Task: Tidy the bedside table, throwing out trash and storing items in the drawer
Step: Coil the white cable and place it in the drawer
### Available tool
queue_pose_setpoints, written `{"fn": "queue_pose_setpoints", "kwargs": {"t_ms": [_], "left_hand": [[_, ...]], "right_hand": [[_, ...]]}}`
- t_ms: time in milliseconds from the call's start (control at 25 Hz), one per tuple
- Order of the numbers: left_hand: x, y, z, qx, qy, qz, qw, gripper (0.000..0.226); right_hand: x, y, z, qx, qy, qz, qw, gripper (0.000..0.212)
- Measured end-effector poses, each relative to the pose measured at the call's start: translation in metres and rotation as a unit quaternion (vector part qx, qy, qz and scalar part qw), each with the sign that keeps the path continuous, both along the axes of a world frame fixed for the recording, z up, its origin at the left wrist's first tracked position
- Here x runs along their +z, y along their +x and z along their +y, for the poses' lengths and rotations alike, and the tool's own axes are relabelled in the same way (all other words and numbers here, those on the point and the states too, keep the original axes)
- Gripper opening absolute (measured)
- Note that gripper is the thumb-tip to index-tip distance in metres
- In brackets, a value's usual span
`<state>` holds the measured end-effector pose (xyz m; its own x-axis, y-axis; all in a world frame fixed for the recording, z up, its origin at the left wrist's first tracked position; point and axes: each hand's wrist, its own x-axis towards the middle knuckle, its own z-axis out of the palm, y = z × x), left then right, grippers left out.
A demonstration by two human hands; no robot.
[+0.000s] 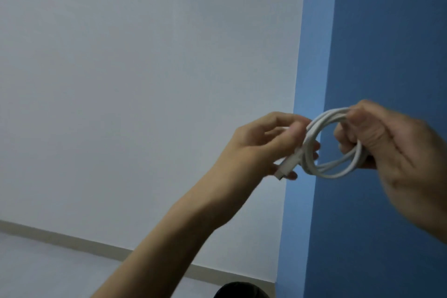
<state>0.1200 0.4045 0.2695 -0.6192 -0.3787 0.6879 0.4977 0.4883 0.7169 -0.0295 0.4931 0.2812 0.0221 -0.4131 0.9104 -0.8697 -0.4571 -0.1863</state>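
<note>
The thin white plastic-sheathed cable (309,147) is wound into a loose round coil of several turns and is held in the air between both hands, in front of a pale grey wall (145,80) and a blue wall section (387,31) at the right.

**Hands.** The left hand (266,143) pinches the left side of the coil between thumb and fingers. The cable's straight white plug end (286,168) lies along these fingers and points down and to the left. The right hand (387,147) has its fingers curled round the right side of the coil. The hands are close together, joined only by the coil.

**Step in hand.** Judged from the coil, the cable is being gathered for storage. The loose plug end is not yet tucked in.

**Next move.** The plug end needs to be secured against the turns so that the coil keeps its shape. The coil then goes into the drawer. Neither the bedside tabletop nor the drawer is in view, so the gaze must drop to locate them first. One hand must keep its grip on all turns while the other lets go, otherwise the coil is likely to spring open.
</note>
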Motion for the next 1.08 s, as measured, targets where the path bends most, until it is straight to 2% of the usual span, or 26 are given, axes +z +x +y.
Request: {"fn": "queue_pose_setpoints", "kwargs": {"t_ms": [80, 160, 320, 440, 560, 640, 760, 840, 880, 920, 1000, 1040, 1080], "left_hand": [[-0.002, 0.004, -0.007, -0.076, 0.035, -0.016, 0.996, 0.022], [-0.001, 0.004, -0.010, -0.108, 0.051, -0.040, 0.992, 0.016], [0.001, -0.001, -0.010, -0.138, 0.053, -0.061, 0.987, 0.031], [-0.001, -0.003, -0.005, -0.058, 0.009, -0.038, 0.998, 0.019], [-0.003, -0.007, -0.001, 0.113, -0.058, -0.002, 0.992, 0.017], [-0.007, -0.013, 0.000, 0.261, -0.160, 0.044, 0.951, 0.018], [-0.010, -0.020, 0.003, 0.450, -0.316, 0.088, 0.831, 0.019], [-0.008, -0.021, 0.006, 0.518, -0.377, 0.089, 0.763, 0.019], [-0.007, -0.023, 0.007, 0.524, -0.394, 0.097, 0.749, 0.018], [-0.006, -0.025, 0.007, 0.517, -0.399, 0.109, 0.750, 0.018], [-0.006, -0.027, 0.009, 0.490, -0.373, 0.131, 0.777, 0.015], [-0.006, -0.028, 0.009, 0.467, -0.346, 0.136, 0.802, 0.017], [-0.006, -0.026, 0.008, 0.418, -0.303, 0.125, 0.848, 0.020]], "right_hand": [[0.000, 0.000, -0.002, 0.009, 0.005, -0.023, 1.000, 0.061], [-0.002, 0.002, -0.004, 0.018, 0.018, -0.028, 0.999, 0.061], [-0.007, 0.005, -0.006, 0.013, 0.030, -0.013, 0.999, 0.052], [-0.009, 0.005, -0.004, -0.004, 0.033, -0.002, 0.999, 0.047], [-0.013, 0.004, -0.004, -0.023, 0.037, 0.028, 0.999, 0.045], [-0.016, 0.006, -0.005, -0.037, 0.033, 0.056, 0.997, 0.042], [-0.017, 0.008, -0.005, -0.038, 0.028, 0.071, 0.996, 0.041], [-0.015, 0.007, -0.005, -0.039, 0.024, 0.078, 0.996, 0.041], [-0.015, 0.007, -0.005, -0.039, 0.022, 0.080, 0.996, 0.040], [-0.015, 0.007, -0.005, -0.038, 0.019, 0.083, 0.996, 0.038], [-0.014, 0.009, -0.005, -0.040, 0.012, 0.096, 0.995, 0.036], [-0.015, 0.009, -0.004, -0.041, 0.007, 0.096, 0.995, 0.036], [-0.015, 0.007, -0.003, -0.041, -0.001, 0.086, 0.995, 0.036]]}}
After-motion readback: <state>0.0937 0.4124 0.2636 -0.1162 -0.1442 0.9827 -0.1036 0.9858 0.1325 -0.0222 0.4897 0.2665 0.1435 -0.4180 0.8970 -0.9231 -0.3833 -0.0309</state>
